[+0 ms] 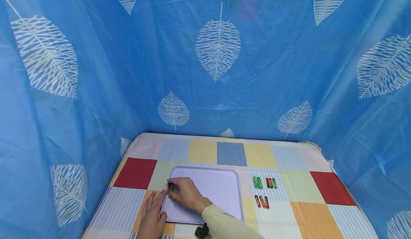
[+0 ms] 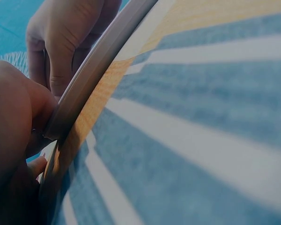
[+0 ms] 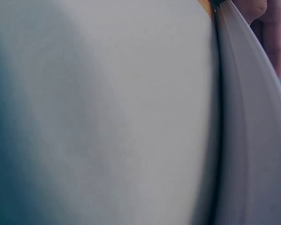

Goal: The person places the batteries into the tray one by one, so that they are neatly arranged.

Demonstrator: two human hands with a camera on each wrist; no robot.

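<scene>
A lilac tray (image 1: 218,196) lies on the table. My right hand (image 1: 187,195) reaches across it to the left rim, its thumb and index finger curled round small red and green batteries (image 1: 171,188); the fingers partly cover them. Along the outside of that left rim lies my left hand (image 1: 152,214), fingers extended and fingertips by the tray edge. The left wrist view shows the tray's side wall (image 2: 91,70) close up, with the right hand (image 2: 68,37) bent down behind it. In the right wrist view, the tray wall (image 3: 253,122) hides most of the fingers (image 3: 274,42).
Right of the tray lie two green batteries (image 1: 257,182), three mixed-colour batteries (image 1: 271,183) and, nearer me, three red batteries (image 1: 262,202). A patchwork cloth (image 1: 308,217) covers the table. Blue leaf-print curtains (image 1: 257,71) stand behind and at both sides. A small black object (image 1: 202,231) shows below the tray.
</scene>
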